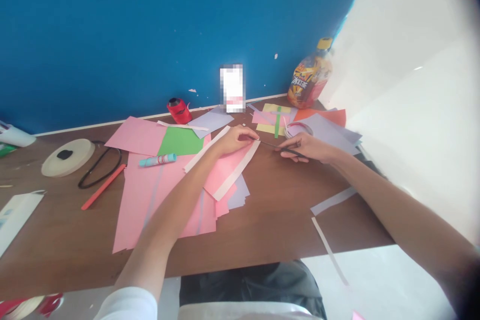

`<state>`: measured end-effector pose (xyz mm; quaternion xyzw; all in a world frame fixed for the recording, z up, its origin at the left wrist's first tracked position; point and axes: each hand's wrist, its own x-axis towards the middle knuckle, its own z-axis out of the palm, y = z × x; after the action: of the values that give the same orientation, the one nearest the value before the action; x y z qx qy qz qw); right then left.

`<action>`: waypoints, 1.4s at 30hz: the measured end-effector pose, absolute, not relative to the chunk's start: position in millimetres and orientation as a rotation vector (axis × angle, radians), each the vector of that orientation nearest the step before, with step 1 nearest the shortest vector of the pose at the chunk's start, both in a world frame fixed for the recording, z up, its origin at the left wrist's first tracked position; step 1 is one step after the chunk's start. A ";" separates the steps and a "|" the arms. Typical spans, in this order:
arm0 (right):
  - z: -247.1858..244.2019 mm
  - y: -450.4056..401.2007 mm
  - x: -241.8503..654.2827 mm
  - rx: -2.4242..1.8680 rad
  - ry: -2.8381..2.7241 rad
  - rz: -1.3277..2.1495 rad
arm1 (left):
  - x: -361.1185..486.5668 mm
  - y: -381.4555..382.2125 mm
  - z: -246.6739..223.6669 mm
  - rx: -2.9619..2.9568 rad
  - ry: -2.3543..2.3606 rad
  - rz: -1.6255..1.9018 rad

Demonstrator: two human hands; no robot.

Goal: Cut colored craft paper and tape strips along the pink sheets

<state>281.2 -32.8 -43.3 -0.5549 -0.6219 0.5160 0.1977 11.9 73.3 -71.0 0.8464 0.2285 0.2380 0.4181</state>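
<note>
A pink sheet with white strips along its two sides (236,182) is pinched at its far edge by my left hand (237,140). My right hand (305,147) grips a pair of scissors (292,152), its fingers in the dark handle. The scissor blades point left and reach the sheet's far right corner, close to my left fingertips; whether they are parted is too small to tell. Under my left forearm lie large pink sheets (140,185) and a green sheet (182,141). A light blue glue stick (157,160) rests on them.
A drink bottle (309,75) stands at the back right beside lilac sheets (326,130) and a tape roll (298,129). A red spool (179,111) stands at the back. Leftward lie a cream roll (68,158), a black loop (99,180) and a red stick (103,187). A paper strip (330,250) overhangs the front edge.
</note>
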 end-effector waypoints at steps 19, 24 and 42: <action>-42.6 -31.8 280.5 -1.560 -1.747 1.455 | 11.2 64.7 -59.1 2.118 0.647 0.539; -41.1 -32.4 280.6 -1.568 -1.762 1.462 | 11.3 66.5 -60.1 2.156 0.619 0.521; -40.0 -28.9 279.7 -1.550 -1.789 1.480 | 11.6 66.8 -61.3 2.124 0.595 0.544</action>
<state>279.7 -28.9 -40.0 -0.5468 -0.6310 0.5221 0.1739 11.6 66.8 -61.3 0.8478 0.2376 0.2170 0.4214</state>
